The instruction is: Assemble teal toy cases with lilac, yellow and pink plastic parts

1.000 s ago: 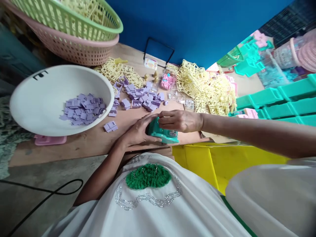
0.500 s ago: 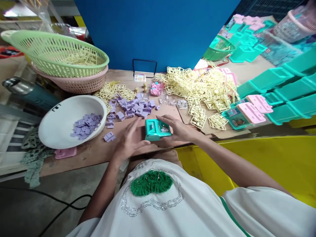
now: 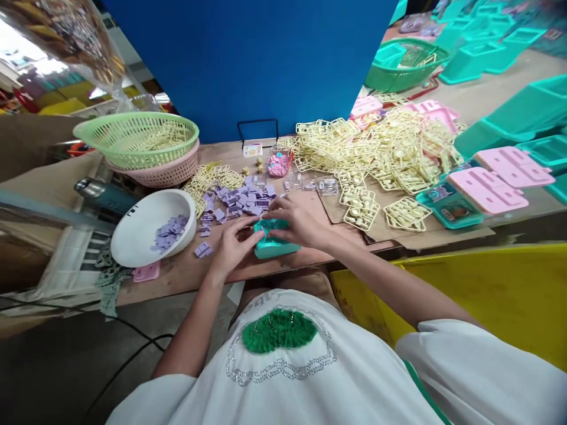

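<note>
A small teal plastic toy box (image 3: pixel 271 247) rests on the wooden table (image 3: pixel 177 273) near its front edge. My left hand (image 3: pixel 233 243) grips its left side. My right hand (image 3: pixel 296 223) lies over its top and covers most of it. Just behind the hands lies a loose pile of small purple plastic pieces (image 3: pixel 241 199). A white bowl (image 3: pixel 142 233) to the left holds more purple pieces.
Stacked green and pink baskets (image 3: pixel 142 141) sit at the back left. Pale yellow plastic frames (image 3: pixel 381 153) are heaped at the back right, with pink lids (image 3: pixel 491 186) and teal boxes (image 3: pixel 509 118) beyond. A yellow bin (image 3: pixel 478 289) stands at my right; a blue panel (image 3: pixel 266 59) backs the table.
The view has swung up and back. My right hand has moved from the box's right side onto its top, and my left hand has closed on its left side.
</note>
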Motion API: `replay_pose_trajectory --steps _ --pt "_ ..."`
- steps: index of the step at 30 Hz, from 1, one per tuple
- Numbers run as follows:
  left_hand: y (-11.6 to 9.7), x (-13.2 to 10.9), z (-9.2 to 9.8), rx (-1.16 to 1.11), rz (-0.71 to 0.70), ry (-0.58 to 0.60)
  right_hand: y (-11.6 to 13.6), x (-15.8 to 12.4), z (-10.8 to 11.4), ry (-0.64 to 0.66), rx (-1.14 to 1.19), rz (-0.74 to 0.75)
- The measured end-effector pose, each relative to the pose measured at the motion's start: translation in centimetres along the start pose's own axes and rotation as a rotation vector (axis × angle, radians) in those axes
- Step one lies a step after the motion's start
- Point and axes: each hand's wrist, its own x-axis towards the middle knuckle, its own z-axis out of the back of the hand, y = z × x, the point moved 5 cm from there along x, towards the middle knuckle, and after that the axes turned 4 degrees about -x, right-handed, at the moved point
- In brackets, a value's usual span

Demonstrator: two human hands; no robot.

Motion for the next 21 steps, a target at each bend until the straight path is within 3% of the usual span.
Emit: replay_pose_trajectory --steps 5,14,21 --pt "-0.2 1.0 0.0 0.006 0.017 0.082 -0.9 -1.4 -0.2 -0.061 0.162 -0.053" --pt "0.2 0.7 -0.2 -0.101 0.085 0.044 -1.9 -1.8 -1.3 -0.139 0.367 -0.069" --pt "0.5 0.6 -0.3 -0.151 0.095 -0.011 -2.8 -3.3 0.4 -0.326 0.422 -0.144"
